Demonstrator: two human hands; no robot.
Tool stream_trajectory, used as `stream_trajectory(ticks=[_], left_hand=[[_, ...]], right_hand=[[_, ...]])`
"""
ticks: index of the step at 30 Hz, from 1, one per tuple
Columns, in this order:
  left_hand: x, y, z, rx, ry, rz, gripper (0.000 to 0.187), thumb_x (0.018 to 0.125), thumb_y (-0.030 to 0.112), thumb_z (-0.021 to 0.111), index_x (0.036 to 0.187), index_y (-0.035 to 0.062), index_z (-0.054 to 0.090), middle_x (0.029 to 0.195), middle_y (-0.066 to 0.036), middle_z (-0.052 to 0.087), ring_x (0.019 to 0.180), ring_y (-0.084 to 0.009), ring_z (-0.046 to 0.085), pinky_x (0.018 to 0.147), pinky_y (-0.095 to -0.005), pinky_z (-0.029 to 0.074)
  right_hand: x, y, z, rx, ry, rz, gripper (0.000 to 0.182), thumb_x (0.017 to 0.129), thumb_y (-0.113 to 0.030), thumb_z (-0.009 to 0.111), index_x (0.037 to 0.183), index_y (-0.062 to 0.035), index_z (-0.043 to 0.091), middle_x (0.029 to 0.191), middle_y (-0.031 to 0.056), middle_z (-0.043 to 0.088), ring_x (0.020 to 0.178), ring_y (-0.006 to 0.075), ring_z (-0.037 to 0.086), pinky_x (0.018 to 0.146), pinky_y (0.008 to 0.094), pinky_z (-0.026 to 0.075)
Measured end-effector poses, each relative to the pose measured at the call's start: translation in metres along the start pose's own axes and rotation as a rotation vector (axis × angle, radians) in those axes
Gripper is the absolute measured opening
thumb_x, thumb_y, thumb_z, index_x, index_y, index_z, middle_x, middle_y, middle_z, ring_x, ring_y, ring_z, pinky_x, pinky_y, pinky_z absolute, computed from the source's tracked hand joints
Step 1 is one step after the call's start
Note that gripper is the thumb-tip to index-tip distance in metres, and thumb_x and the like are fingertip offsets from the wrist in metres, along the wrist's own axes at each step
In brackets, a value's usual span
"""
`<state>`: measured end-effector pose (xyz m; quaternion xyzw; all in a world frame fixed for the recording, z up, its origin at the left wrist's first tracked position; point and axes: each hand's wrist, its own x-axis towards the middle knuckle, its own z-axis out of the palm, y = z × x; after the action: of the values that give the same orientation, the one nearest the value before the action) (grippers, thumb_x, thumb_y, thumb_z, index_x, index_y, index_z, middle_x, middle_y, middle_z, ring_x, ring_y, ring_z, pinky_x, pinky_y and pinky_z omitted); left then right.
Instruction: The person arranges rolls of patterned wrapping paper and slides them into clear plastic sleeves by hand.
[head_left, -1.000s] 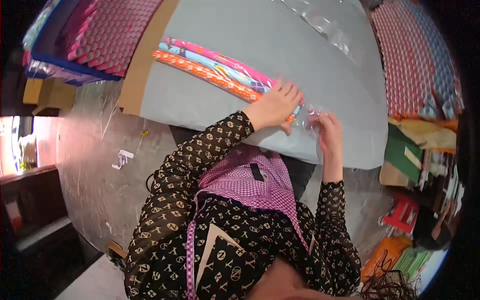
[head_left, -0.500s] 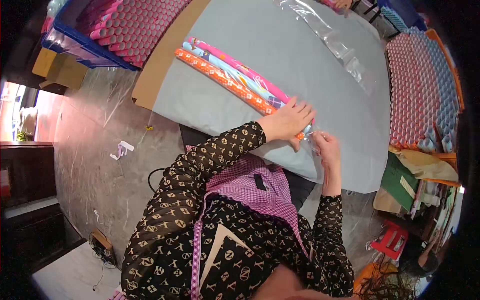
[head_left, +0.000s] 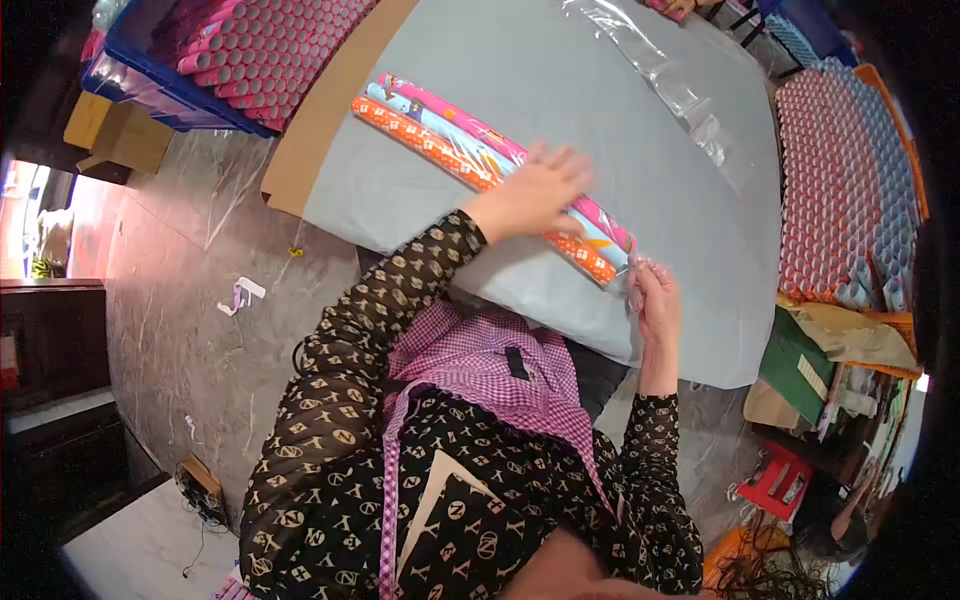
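Note:
Three printed rolls lie side by side, slanting across the grey-covered table (head_left: 690, 310): a pink roll (head_left: 450, 112), a light blue roll (head_left: 440, 125) and an orange roll (head_left: 425, 143). Clear plastic film shines around them. Over their middle is my left hand (head_left: 535, 192), fingers spread and slightly blurred, palm down on or just above the rolls. At the lower right end of the rolls my right hand (head_left: 652, 292) is closed, pinching the gathered end of the clear film.
Clear plastic sleeves (head_left: 690, 105) lie on the table's far right. A blue crate (head_left: 150, 95) of pink rolls stands at upper left, stacked rolls (head_left: 835, 190) at right. A red stool (head_left: 775, 482) is on the floor. Part of another person's hand (head_left: 680, 8) shows at the top.
My left hand has moved up and left along the rolls, uncovering their lower right ends. My right hand stays near the same place, still pinching the film.

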<state>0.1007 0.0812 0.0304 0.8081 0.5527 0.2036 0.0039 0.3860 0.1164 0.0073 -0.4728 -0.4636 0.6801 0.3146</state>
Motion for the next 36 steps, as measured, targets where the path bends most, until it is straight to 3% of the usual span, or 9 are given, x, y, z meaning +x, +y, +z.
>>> stream_trajectory(ticks=[2, 8, 9, 19, 21, 25, 27, 29, 36], left_hand=[[-0.009, -0.025, -0.008, 0.031, -0.035, -0.089, 0.076, 0.08, 0.056, 0.065, 0.133, 0.0046, 0.047, 0.143, -0.018, 0.044, 0.139, -0.0377, 0.035, 0.113, -0.0563, 0.026], [-0.026, -0.047, -0.01, 0.149, -0.087, -0.153, 0.078, 0.086, 0.063, 0.055, 0.137, 0.0039, 0.047, 0.145, -0.018, 0.044, 0.141, -0.0368, 0.033, 0.114, -0.0569, 0.023], [-0.026, -0.047, -0.011, 0.116, -0.158, -0.196, 0.076, 0.09, 0.059, 0.052, 0.14, 0.0028, 0.043, 0.15, -0.018, 0.039, 0.143, -0.0347, 0.029, 0.116, -0.0546, 0.02], [-0.025, -0.05, 0.001, 0.192, -0.103, -0.165, 0.079, 0.088, 0.064, 0.051, 0.141, 0.0061, 0.045, 0.15, -0.014, 0.04, 0.143, -0.0336, 0.031, 0.116, -0.0567, 0.019], [-0.023, -0.043, -0.007, 0.225, -0.174, -0.204, 0.076, 0.09, 0.058, 0.053, 0.146, 0.0084, 0.04, 0.154, -0.011, 0.035, 0.145, -0.0316, 0.026, 0.117, -0.0535, 0.016], [-0.026, -0.047, 0.0, 0.245, -0.165, -0.203, 0.073, 0.09, 0.057, 0.053, 0.146, 0.0121, 0.04, 0.155, -0.009, 0.035, 0.145, -0.0326, 0.025, 0.117, -0.0549, 0.015], [-0.027, -0.05, 0.004, 0.24, -0.071, -0.118, 0.068, 0.09, 0.059, 0.052, 0.138, 0.0117, 0.049, 0.149, -0.01, 0.043, 0.14, -0.0357, 0.033, 0.114, -0.0589, 0.02], [-0.025, -0.047, -0.004, 0.213, -0.104, -0.152, 0.067, 0.091, 0.057, 0.052, 0.14, 0.0121, 0.048, 0.15, -0.009, 0.042, 0.142, -0.0345, 0.032, 0.115, -0.0578, 0.02], [-0.028, -0.045, 0.002, 0.197, -0.032, -0.061, 0.064, 0.091, 0.055, 0.051, 0.137, 0.01, 0.05, 0.144, -0.01, 0.048, 0.139, -0.0352, 0.036, 0.113, -0.0591, 0.021]], right_hand=[[0.001, -0.003, 0.003, -0.002, -0.005, 0.076, 0.017, 0.094, -0.017, 0.063, 0.102, -0.003, 0.069, 0.069, -0.0043, 0.056, 0.048, 0.0012, 0.039, 0.042, 0.018, 0.029], [-0.004, -0.015, 0.012, 0.007, 0.033, 0.132, 0.02, 0.094, -0.022, 0.065, 0.103, -0.0045, 0.07, 0.065, -0.0086, 0.049, 0.047, 0.0002, 0.037, 0.041, 0.0173, 0.028], [-0.005, -0.014, 0.013, 0.004, 0.049, 0.138, 0.02, 0.094, -0.022, 0.065, 0.103, -0.0045, 0.07, 0.065, -0.0086, 0.049, 0.047, 0.0002, 0.037, 0.041, 0.0173, 0.028], [-0.006, -0.015, 0.013, -0.018, 0.155, 0.128, 0.022, 0.093, -0.021, 0.064, 0.107, -0.0038, 0.067, 0.062, -0.009, 0.045, 0.046, 0.0, 0.035, 0.04, 0.019, 0.024], [-0.004, -0.014, 0.01, 0.176, -0.006, 0.211, 0.023, 0.094, -0.018, 0.063, 0.112, -0.0043, 0.065, 0.062, -0.0096, 0.043, 0.046, -0.0004, 0.034, 0.04, 0.0182, 0.023], [-0.006, -0.02, 0.018, 0.238, -0.005, 0.205, 0.019, 0.095, -0.016, 0.061, 0.11, -0.0047, 0.063, 0.062, -0.0096, 0.042, 0.046, -0.0002, 0.033, 0.039, 0.0176, 0.023], [-0.007, -0.027, 0.021, 0.218, 0.033, 0.236, 0.013, 0.095, -0.016, 0.061, 0.104, -0.0065, 0.061, 0.063, -0.0087, 0.041, 0.045, 0.0004, 0.032, 0.038, 0.0178, 0.023], [0.006, -0.006, 0.008, 0.154, 0.051, 0.191, 0.009, 0.095, -0.017, 0.061, 0.097, -0.0086, 0.059, 0.063, -0.0079, 0.042, 0.045, 0.0005, 0.032, 0.037, 0.0182, 0.022], [-0.002, -0.025, 0.016, 0.211, -0.069, 0.234, 0.008, 0.096, -0.017, 0.059, 0.094, -0.0093, 0.056, 0.065, -0.0077, 0.043, 0.046, 0.0009, 0.033, 0.039, 0.0179, 0.025]])
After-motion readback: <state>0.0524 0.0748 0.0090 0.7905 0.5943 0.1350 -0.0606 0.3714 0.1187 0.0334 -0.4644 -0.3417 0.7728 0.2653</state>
